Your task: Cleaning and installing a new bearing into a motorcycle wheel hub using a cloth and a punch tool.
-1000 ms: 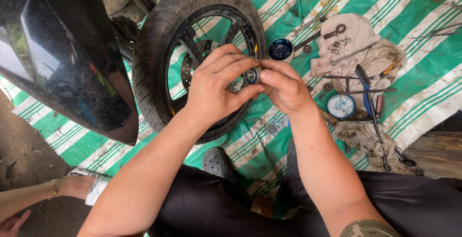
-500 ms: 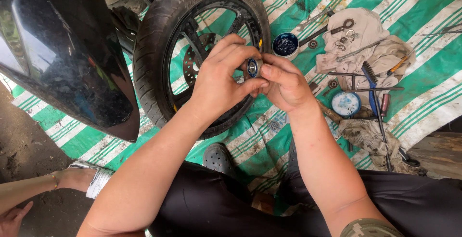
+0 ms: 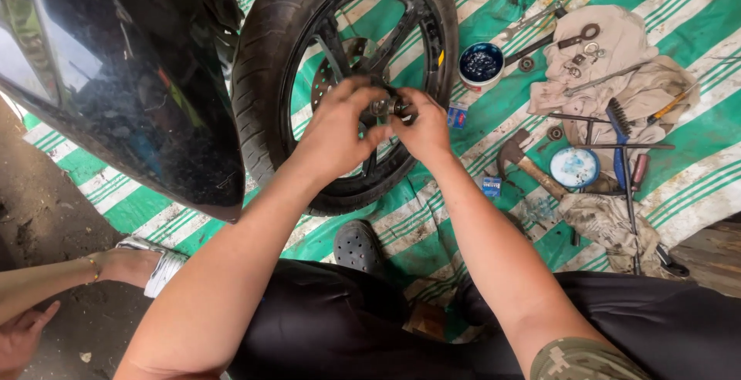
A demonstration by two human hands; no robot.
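A black motorcycle wheel [image 3: 266, 79] with its tyre lies flat on a green-and-white striped tarp [image 3: 695, 25]. Above the wheel's hub, my left hand [image 3: 336, 129] and my right hand [image 3: 424, 125] meet, both pinching a small round metal bearing [image 3: 380, 106] between the fingertips. The hub itself is mostly hidden behind my hands.
A glossy black motorcycle body panel [image 3: 116, 86] fills the upper left. Right of the wheel lie a blue tin of small parts [image 3: 481, 63], a hammer [image 3: 525, 165], a round lid [image 3: 574, 167], rags with tools [image 3: 617, 71] and a brush. Another person's hand [image 3: 23, 334] and sandalled foot [image 3: 139, 264] show at lower left.
My hands and the bearing have stayed together over the hub, shifting only slightly; the view moved a little closer.
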